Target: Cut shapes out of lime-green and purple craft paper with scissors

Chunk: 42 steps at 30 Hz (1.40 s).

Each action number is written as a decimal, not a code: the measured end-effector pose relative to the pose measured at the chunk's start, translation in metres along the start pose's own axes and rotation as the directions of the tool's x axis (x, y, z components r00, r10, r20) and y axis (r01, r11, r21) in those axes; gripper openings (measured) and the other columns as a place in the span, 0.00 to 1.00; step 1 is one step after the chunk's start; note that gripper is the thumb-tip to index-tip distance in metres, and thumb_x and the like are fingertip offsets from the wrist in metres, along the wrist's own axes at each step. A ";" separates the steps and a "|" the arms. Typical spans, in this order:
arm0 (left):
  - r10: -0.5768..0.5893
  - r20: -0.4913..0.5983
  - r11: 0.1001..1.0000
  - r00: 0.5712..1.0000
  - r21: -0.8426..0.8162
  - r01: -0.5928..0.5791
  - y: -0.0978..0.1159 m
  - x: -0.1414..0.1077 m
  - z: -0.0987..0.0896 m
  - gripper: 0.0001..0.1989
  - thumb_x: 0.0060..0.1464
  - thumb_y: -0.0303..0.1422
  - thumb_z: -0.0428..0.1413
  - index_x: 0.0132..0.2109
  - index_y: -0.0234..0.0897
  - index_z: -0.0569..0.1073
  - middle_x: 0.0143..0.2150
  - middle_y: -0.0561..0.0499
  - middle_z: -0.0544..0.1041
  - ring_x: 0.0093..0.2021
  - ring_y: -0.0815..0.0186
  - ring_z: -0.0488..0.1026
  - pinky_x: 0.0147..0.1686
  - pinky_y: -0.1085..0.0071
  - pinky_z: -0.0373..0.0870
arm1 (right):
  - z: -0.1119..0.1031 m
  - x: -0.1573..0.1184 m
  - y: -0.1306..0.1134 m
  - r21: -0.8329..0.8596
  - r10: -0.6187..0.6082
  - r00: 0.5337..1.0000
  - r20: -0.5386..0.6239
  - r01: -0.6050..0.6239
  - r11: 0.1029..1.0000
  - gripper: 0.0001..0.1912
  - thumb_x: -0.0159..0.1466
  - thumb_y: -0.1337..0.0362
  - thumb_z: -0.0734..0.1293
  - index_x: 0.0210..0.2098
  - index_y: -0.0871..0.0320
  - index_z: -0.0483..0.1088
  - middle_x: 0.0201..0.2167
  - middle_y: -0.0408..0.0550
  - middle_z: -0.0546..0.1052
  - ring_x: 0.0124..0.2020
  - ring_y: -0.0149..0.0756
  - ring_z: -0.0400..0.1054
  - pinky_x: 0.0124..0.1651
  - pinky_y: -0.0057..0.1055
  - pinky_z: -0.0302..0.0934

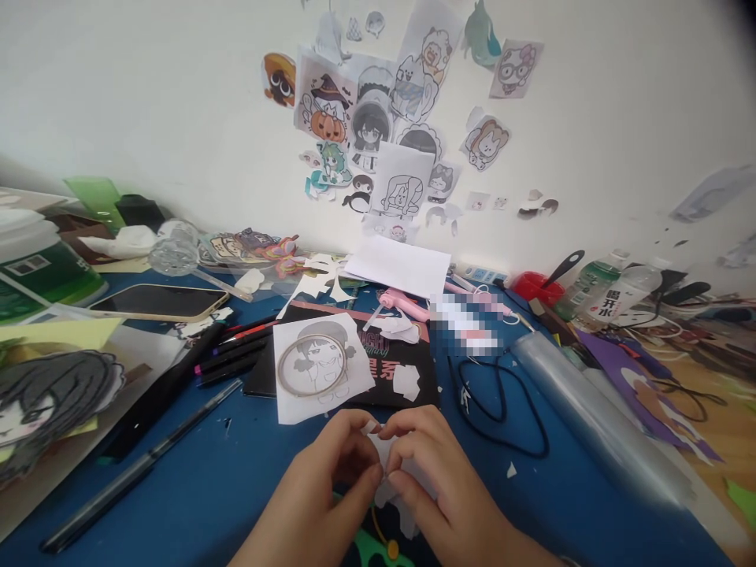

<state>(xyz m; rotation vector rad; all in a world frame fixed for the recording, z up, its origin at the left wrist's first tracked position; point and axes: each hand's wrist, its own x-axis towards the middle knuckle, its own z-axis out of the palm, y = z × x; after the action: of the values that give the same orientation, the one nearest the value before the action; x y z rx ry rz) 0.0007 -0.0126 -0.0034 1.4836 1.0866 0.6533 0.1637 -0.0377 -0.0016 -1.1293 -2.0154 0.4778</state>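
At the bottom centre, my left hand [336, 476] and my right hand [428, 472] meet with their fingertips pinched together. Between them is a piece of white paper [407, 508], partly hidden by the fingers. Just beyond my hands lies a drawing sheet [324, 367] showing a figure with pigtails, with a thin hoop resting on it. That sheet overlaps a black booklet [425, 358] with pink lettering. Below my hands, a green item with a yellow round tip [392, 549] shows in part.
Pens [233, 361] and a phone [159, 302] lie left, near a green-and-white tub [41, 268]. A black cord [523, 449], a clear plastic roll [596, 417] and bottles [611, 291] are on the right. Cut-out drawings [372, 130] cover the wall.
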 end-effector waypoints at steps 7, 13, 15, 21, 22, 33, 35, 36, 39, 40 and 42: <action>0.036 -0.006 0.999 0.999 0.017 -0.036 -0.002 -0.001 0.002 0.11 0.52 0.35 0.49 0.43 0.42 0.63 0.30 0.54 0.72 0.32 0.66 0.70 0.32 0.74 0.66 | 0.001 0.001 -0.001 -0.079 -0.033 0.999 -0.004 0.033 0.996 0.06 0.61 0.72 0.56 0.31 0.57 0.62 0.36 0.49 0.68 0.39 0.34 0.62 0.39 0.31 0.62; 0.051 0.011 0.999 0.999 0.001 -0.051 -0.008 -0.001 0.004 0.09 0.53 0.34 0.48 0.43 0.42 0.62 0.33 0.53 0.73 0.35 0.66 0.71 0.34 0.74 0.66 | 0.004 0.000 0.000 -0.084 -0.033 0.999 -0.025 0.031 0.996 0.06 0.60 0.74 0.57 0.30 0.58 0.61 0.36 0.48 0.68 0.39 0.34 0.61 0.39 0.30 0.61; 0.059 0.002 0.998 0.998 -0.014 -0.059 -0.008 0.000 0.004 0.10 0.53 0.34 0.48 0.43 0.42 0.62 0.34 0.53 0.74 0.35 0.66 0.71 0.34 0.74 0.67 | 0.006 -0.001 -0.001 -0.075 -0.032 0.999 -0.042 0.029 0.997 0.06 0.59 0.74 0.57 0.30 0.58 0.61 0.35 0.48 0.68 0.38 0.34 0.61 0.39 0.31 0.61; 0.055 -0.018 0.997 0.998 -0.052 -0.056 -0.006 0.001 0.005 0.09 0.52 0.35 0.50 0.42 0.41 0.63 0.34 0.52 0.74 0.36 0.66 0.71 0.34 0.74 0.67 | 0.012 -0.003 0.001 -0.012 0.005 0.996 -0.084 -0.006 1.000 0.06 0.60 0.74 0.55 0.31 0.58 0.60 0.33 0.47 0.67 0.37 0.34 0.61 0.37 0.31 0.60; 0.055 -0.021 0.997 0.998 -0.047 -0.056 -0.006 0.001 0.005 0.09 0.53 0.35 0.50 0.41 0.41 0.63 0.34 0.52 0.74 0.36 0.66 0.72 0.34 0.74 0.67 | 0.012 -0.004 0.001 0.002 0.015 0.996 -0.084 -0.015 1.000 0.06 0.61 0.74 0.55 0.31 0.58 0.60 0.33 0.47 0.67 0.36 0.33 0.61 0.37 0.30 0.60; 0.093 -0.033 0.994 0.995 0.066 -0.090 -0.006 -0.002 0.005 0.07 0.54 0.33 0.48 0.41 0.43 0.63 0.35 0.54 0.73 0.36 0.68 0.71 0.35 0.76 0.67 | 0.015 -0.005 0.001 0.052 0.099 0.995 -0.032 -0.097 0.994 0.07 0.61 0.73 0.54 0.31 0.58 0.59 0.33 0.47 0.66 0.36 0.34 0.60 0.37 0.31 0.58; 0.101 -0.035 0.994 0.994 0.054 -0.099 -0.007 -0.002 0.006 0.06 0.54 0.32 0.48 0.41 0.43 0.63 0.35 0.55 0.72 0.36 0.69 0.71 0.35 0.76 0.67 | 0.015 -0.006 0.001 0.035 0.076 0.996 -0.049 -0.074 0.997 0.06 0.61 0.74 0.54 0.31 0.57 0.58 0.33 0.47 0.66 0.36 0.34 0.60 0.37 0.31 0.57; 0.105 -0.037 0.994 0.994 0.041 -0.103 -0.007 -0.001 0.006 0.06 0.54 0.32 0.48 0.41 0.43 0.63 0.34 0.55 0.72 0.36 0.69 0.71 0.35 0.76 0.67 | 0.015 -0.006 0.002 0.025 0.059 0.996 -0.060 -0.058 0.998 0.06 0.61 0.74 0.55 0.32 0.57 0.58 0.33 0.47 0.66 0.36 0.34 0.60 0.36 0.31 0.57; 0.107 -0.049 0.994 0.993 -0.008 -0.108 -0.009 0.000 0.007 0.07 0.53 0.32 0.48 0.42 0.43 0.62 0.34 0.54 0.73 0.35 0.68 0.71 0.34 0.76 0.68 | 0.016 -0.006 0.003 -0.003 0.024 0.996 -0.084 -0.024 1.000 0.06 0.61 0.74 0.56 0.32 0.57 0.58 0.33 0.47 0.66 0.35 0.35 0.60 0.36 0.31 0.57; 0.106 -0.054 0.994 0.993 -0.022 -0.107 -0.008 0.000 0.007 0.08 0.53 0.32 0.47 0.42 0.43 0.61 0.34 0.54 0.72 0.35 0.69 0.71 0.34 0.76 0.68 | 0.016 -0.006 0.004 -0.012 0.020 0.996 -0.089 -0.021 1.000 0.06 0.60 0.74 0.56 0.32 0.57 0.58 0.33 0.47 0.66 0.35 0.35 0.60 0.36 0.31 0.57; 0.108 -0.052 0.993 0.993 -0.045 -0.110 -0.006 -0.001 0.009 0.08 0.53 0.32 0.47 0.42 0.43 0.61 0.33 0.55 0.72 0.33 0.69 0.71 0.33 0.76 0.68 | 0.017 -0.006 0.005 -0.024 0.036 0.993 -0.110 -0.039 0.999 0.06 0.60 0.74 0.57 0.32 0.57 0.59 0.33 0.47 0.66 0.35 0.35 0.60 0.36 0.31 0.57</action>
<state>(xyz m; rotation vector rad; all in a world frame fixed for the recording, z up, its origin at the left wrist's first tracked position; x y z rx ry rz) 0.0062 -0.0181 -0.0112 1.4994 1.0261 0.7913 0.1558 -0.0392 -0.0182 -1.1863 -1.9131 0.4002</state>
